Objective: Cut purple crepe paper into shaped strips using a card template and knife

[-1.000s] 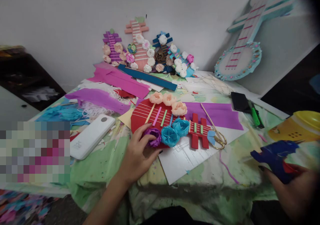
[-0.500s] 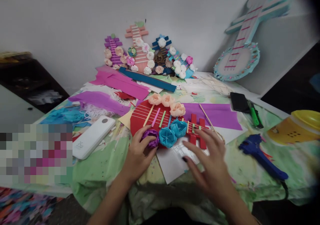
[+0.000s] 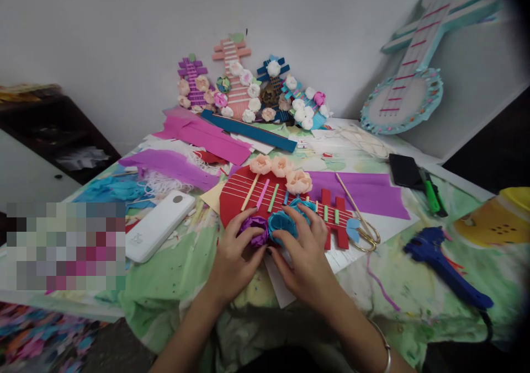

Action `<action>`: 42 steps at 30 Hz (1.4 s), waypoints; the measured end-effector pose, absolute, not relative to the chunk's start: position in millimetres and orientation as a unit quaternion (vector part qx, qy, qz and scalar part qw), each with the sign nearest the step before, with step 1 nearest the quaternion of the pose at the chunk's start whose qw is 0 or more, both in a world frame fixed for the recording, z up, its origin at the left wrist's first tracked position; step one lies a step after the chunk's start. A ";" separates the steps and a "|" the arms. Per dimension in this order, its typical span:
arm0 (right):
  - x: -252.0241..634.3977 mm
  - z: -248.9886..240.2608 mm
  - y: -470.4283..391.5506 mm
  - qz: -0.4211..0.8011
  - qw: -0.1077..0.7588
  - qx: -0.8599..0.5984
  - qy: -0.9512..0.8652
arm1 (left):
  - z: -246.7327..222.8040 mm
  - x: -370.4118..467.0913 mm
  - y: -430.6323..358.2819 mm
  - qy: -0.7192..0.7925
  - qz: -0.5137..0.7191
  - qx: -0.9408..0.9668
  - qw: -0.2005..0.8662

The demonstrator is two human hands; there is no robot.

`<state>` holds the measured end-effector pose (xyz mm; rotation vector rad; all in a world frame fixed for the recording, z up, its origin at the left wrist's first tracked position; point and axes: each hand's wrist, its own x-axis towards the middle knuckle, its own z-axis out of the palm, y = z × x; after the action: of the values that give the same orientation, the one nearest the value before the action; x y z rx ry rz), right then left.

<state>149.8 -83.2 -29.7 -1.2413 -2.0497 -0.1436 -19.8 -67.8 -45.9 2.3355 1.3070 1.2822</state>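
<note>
A red guitar-shaped craft (image 3: pixel 229 199) with white strings and coloured strips lies before me on the table, its neck toward the right. Three peach paper flowers (image 3: pixel 298 182) line its far edge. On the near edge, my left hand (image 3: pixel 236 249) curls its fingers around a purple paper flower (image 3: pixel 258 232). Beside it, my right hand (image 3: pixel 306 251) has thumb and fingers closed about a blue paper flower (image 3: pixel 280 225). Another blue flower is partly hidden behind the right fingers. White paper (image 3: pixel 278 284) shows beneath the craft.
Gold scissors (image 3: pixel 370 235) rest by the craft's neck. A blue glue gun (image 3: pixel 447 268), yellow container (image 3: pixel 492 218), green cutter (image 3: pixel 431 195) and black flat object (image 3: pixel 404 170) lie right. A white power bank (image 3: pixel 160 227) lies left. Several decorated guitars (image 3: pixel 238 94) lean on the back wall.
My right hand has moved left from near the guitar's neck and closed on the blue flower. The left hand stays at the purple flower. The view has shifted slightly.
</note>
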 end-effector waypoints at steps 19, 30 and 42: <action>141.8 -29.1 -82.1 -0.076 0.340 -0.497 -0.795 | -46.1 -14.3 -68.2 0.408 0.439 0.800 0.015; 139.7 -27.8 -81.0 -0.082 0.318 -0.505 -0.798 | -47.2 -12.6 -67.9 0.403 0.427 0.809 0.000; 143.4 -26.2 -78.4 -0.081 0.345 -0.491 -0.796 | -46.7 -13.6 -68.9 0.420 0.437 0.795 -0.003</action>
<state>143.4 -78.4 -26.2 -1.2753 -2.0663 -0.2098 -13.6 -68.9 -46.7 2.5028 1.3236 1.3757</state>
